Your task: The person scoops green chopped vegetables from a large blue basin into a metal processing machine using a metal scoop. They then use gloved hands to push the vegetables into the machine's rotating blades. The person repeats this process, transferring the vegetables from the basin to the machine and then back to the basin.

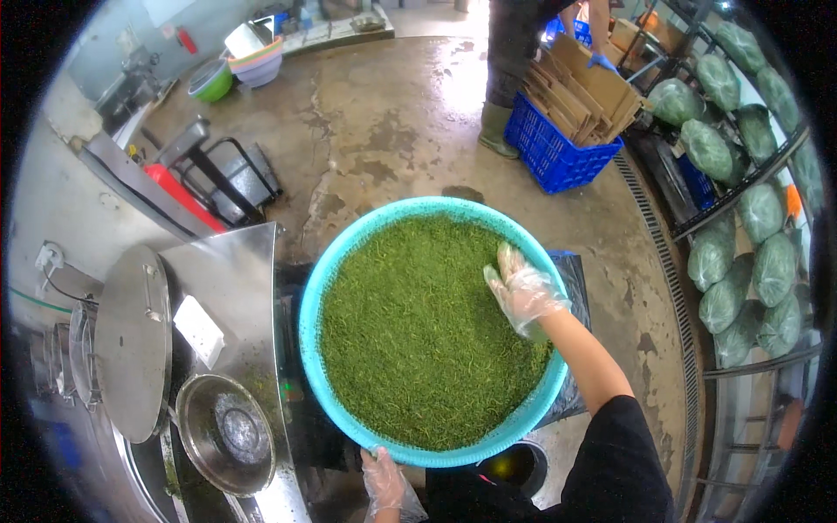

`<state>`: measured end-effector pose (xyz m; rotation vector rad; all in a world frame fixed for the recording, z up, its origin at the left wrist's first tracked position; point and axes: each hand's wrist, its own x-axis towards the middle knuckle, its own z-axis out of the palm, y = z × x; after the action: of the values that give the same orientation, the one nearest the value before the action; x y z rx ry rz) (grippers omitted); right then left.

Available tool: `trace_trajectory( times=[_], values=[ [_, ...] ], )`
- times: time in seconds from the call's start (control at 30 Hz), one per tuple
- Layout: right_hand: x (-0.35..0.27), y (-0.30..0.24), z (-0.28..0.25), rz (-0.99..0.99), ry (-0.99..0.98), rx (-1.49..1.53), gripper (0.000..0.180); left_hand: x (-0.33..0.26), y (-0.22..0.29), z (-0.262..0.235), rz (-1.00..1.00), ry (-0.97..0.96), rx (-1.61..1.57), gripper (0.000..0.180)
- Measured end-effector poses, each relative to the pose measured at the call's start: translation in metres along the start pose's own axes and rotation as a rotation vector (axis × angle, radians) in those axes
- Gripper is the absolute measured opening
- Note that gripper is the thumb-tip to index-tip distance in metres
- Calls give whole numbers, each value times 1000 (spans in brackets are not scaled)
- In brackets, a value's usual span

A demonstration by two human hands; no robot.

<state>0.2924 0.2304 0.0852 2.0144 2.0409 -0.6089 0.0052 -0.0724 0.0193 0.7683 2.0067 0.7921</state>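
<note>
A large round turquoise basket [312,366] is in front of me, filled wide with finely chopped green leaves [418,322]. My right hand [523,289], in a clear plastic glove, lies over the chopped leaves by the right rim. Its fingers are stretched out and it grips nothing. At the near rim, left of the basket's middle, my left hand [384,484] wears the same kind of glove. Its fingertips hold the rim; the thumb side is partly hidden.
A steel counter on the left bears a metal bowl [225,434], a round lid [132,344] and a white card [199,331]. A platform scale [244,183] stands beyond. A co-worker's boot [498,131] is beside a blue crate [558,157] of cardboard. Bagged greens [772,270] fill the right shelves.
</note>
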Motion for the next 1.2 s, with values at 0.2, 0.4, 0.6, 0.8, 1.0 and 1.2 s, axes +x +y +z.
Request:
trace_trajectory(
  times=[0.2,0.4,0.6,0.8,1.0,1.2],
  values=[
    [26,-14,9,-39,44,-163,69,-2,-4,-3,-21,-35,-65,59],
    [17,-21,4,-87,130,66,67,2,-13,7,-156,-35,-156,63],
    [2,-96,59,-237,49,-84,74,9,-14,23,-222,26,-352,71],
    [-28,-145,28,-305,71,470,63,-9,-18,16,-28,-214,517,39],
    [-63,-152,32,-333,44,-171,77,-11,-26,103,-264,-84,145,43],
    [-115,-175,21,-415,87,-283,72,-17,-18,137,-459,77,-48,51]
  ],
)
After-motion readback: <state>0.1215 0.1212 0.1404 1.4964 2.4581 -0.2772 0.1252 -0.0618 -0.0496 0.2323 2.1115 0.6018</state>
